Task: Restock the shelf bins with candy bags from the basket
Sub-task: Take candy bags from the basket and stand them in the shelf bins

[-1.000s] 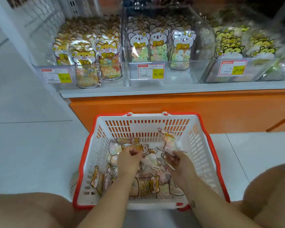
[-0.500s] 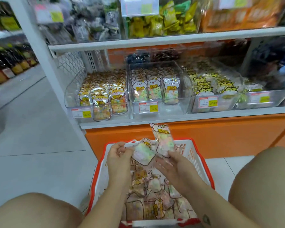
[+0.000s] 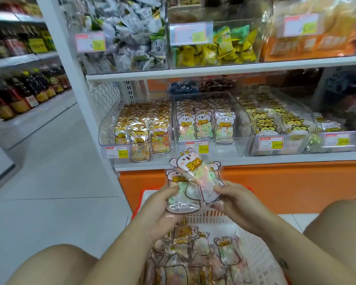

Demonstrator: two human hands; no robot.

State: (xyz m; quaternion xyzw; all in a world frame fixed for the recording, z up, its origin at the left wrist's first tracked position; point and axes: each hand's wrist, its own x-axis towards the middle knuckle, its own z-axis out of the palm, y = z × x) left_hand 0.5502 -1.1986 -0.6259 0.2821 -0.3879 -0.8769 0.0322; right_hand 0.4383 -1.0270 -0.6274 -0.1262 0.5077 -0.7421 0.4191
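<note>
Having risen clear of the basket (image 3: pixel 260 259) since a moment ago, the left hand (image 3: pixel 162 205) and right hand (image 3: pixel 233 200) are each gripping overlapped candy bags (image 3: pixel 194 175), two or perhaps three, seemingly squaring them upright, faces forward, for the middle bin (image 3: pixel 222 146) of matching bags just above.

Pastels against orange.
Candy bags (image 3: pixel 195 173): clear, white bear print, yellow lettering, pastel ring candies; basket (image 3: pixel 214 218) white lattice, red rim; shelf base (image 3: pixel 275 182) orange.
</note>
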